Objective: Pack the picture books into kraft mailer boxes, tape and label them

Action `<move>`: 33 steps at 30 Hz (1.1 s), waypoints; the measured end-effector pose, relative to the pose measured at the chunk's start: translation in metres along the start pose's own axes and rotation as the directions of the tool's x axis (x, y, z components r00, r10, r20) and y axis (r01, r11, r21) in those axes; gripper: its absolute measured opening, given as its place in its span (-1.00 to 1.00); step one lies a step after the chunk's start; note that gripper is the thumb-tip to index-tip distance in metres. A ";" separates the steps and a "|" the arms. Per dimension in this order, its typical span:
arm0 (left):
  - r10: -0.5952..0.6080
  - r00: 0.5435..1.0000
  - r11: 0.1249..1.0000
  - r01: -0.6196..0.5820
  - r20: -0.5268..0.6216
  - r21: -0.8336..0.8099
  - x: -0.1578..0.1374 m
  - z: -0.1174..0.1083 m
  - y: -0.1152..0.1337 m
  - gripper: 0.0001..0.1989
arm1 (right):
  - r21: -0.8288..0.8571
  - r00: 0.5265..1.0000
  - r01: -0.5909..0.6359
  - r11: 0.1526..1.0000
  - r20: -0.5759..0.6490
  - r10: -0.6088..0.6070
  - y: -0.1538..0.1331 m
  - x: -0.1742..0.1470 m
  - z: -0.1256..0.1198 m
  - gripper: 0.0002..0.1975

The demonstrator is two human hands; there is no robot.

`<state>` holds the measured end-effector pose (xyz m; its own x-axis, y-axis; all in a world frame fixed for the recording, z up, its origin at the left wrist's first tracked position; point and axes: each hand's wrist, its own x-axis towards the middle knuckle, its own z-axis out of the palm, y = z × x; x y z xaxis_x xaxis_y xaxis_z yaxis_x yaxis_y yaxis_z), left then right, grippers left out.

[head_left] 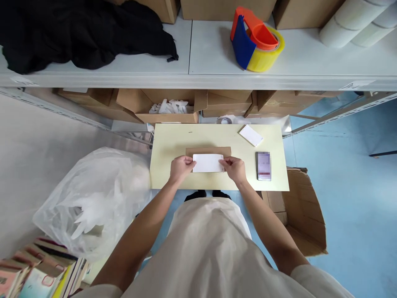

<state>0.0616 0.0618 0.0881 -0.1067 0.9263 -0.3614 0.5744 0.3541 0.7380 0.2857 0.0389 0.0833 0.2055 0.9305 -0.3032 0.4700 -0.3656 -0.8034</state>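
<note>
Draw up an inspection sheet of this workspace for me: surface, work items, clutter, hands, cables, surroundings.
Surface: pale yellow rectangular tabletop.
Work items: white rectangular paper slip over a flat brown cardboard piece; contact between them unclear.
Clutter: second white paper rectangle, set askew; dark-edged rectangular phone, screen blurred.
Hands: left hand pinches the slip's left end; right hand its right end.
Cables: nothing seen.
Surroundings: grey metal shelf bearing black cloth and an orange-and-blue plastic tape dispenser; translucent plastic bag, left; open brown cardboard box, right.
</note>
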 end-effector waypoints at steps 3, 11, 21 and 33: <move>0.069 0.997 0.988 -0.066 -0.018 0.142 0.012 0.003 0.007 -0.87 | -0.126 0.999 -0.014 0.992 -0.044 0.008 -0.003 0.011 0.003 -0.78; 0.097 0.995 0.957 -0.089 -0.018 0.277 0.017 0.012 0.009 -0.84 | -0.324 0.999 -0.030 0.946 -0.051 0.014 -0.003 0.016 0.008 -0.82; 0.011 1.000 0.932 -0.008 -0.006 0.363 0.019 0.011 0.018 -0.75 | -0.508 0.995 -0.089 0.857 -0.014 0.095 -0.013 0.018 0.008 -0.74; 0.008 1.000 0.787 0.006 -0.019 0.616 0.021 0.015 0.025 -0.31 | -0.729 0.994 -0.100 0.677 -0.037 0.107 -0.025 0.016 0.019 -0.73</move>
<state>0.0858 0.0879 0.0906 -0.1178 0.9313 -0.3446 0.9519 0.2047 0.2278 0.2611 0.0639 0.0893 0.2863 0.8847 -0.3679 0.9237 -0.3569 -0.1395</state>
